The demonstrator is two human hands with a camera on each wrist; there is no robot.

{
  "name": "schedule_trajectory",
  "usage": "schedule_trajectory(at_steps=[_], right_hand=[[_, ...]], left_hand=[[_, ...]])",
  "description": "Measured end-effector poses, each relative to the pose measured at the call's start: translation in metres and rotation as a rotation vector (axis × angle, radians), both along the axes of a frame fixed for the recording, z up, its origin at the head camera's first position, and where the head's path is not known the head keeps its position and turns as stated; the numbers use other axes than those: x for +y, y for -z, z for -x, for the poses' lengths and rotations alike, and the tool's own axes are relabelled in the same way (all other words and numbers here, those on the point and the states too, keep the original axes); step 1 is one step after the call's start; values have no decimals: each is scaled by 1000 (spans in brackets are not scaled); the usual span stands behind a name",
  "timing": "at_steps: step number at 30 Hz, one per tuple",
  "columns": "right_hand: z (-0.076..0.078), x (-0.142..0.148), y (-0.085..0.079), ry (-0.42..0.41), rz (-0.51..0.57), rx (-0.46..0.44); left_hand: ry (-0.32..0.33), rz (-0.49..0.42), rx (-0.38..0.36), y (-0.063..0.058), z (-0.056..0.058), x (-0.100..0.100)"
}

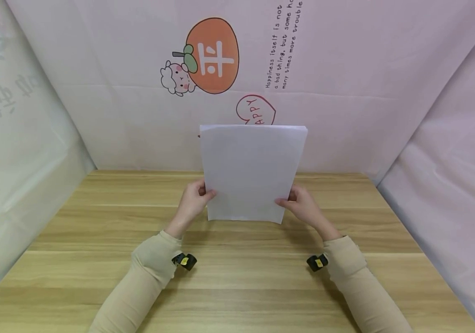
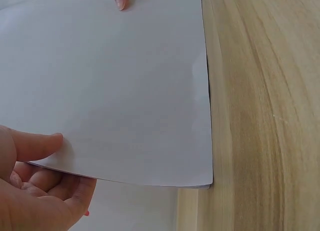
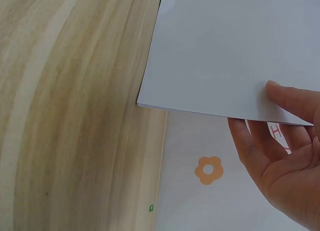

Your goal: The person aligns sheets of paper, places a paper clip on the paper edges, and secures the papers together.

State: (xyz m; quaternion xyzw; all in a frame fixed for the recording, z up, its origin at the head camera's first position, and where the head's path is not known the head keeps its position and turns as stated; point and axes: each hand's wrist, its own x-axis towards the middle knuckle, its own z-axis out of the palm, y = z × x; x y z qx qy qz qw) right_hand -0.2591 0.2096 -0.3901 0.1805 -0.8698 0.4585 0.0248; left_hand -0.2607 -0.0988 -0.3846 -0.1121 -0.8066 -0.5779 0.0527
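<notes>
A stack of white paper (image 1: 252,171) stands upright on its short edge over the wooden table, its broad blank face toward me. My left hand (image 1: 194,198) grips its left side low down, thumb on the front face and fingers behind. On the opposite side my right hand (image 1: 301,203) holds it the same way, at nearly equal height. In the left wrist view the sheets of the paper stack (image 2: 130,91) lie close together, slightly uneven at one corner. The right wrist view shows the thumb pressed flat on the paper (image 3: 215,56), with the fingers behind its edge.
Pale wood-grain table (image 1: 237,286) spreads beneath both arms. Behind it hangs a white printed cloth (image 1: 137,125) with an orange fruit drawing (image 1: 213,55) and lettering. More cloth walls (image 1: 462,175) enclose the sides. A small black camera (image 1: 187,262) sits at each wrist.
</notes>
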Motion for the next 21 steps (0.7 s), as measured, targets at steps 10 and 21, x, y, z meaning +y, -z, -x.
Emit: schedule_trajectory(at_steps=[10, 21], right_hand=[[-1, -1, -5, -6, -22, 0], [-1, -2, -11, -37, 1, 10]], left_hand=[[-4, -22, -10, -4, -4, 1], [-30, 0, -1, -14, -4, 1]])
